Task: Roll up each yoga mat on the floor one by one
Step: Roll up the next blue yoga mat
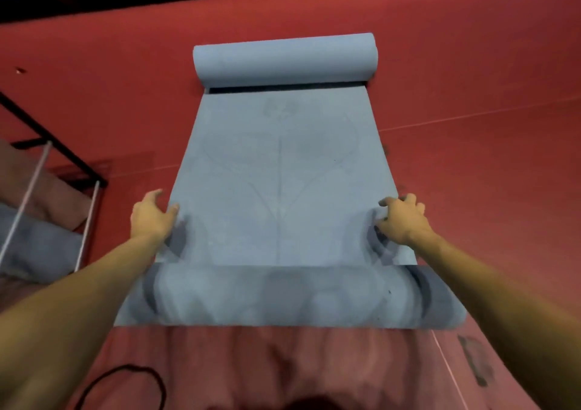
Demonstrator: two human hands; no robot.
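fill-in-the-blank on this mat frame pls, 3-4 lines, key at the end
1. The blue yoga mat lies on a ____ floor.
2. The mat's far end is already curled into a ____.
3. The left hand and right hand sit at opposite ____ of the mat.
4. A metal rack stands to the person's ____.

Missing words: red; roll; edges; left

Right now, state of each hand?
Left hand: fingers curled at the left edge of the blue yoga mat, gripping it.
Right hand: fingers curled at the mat's right edge, gripping it.
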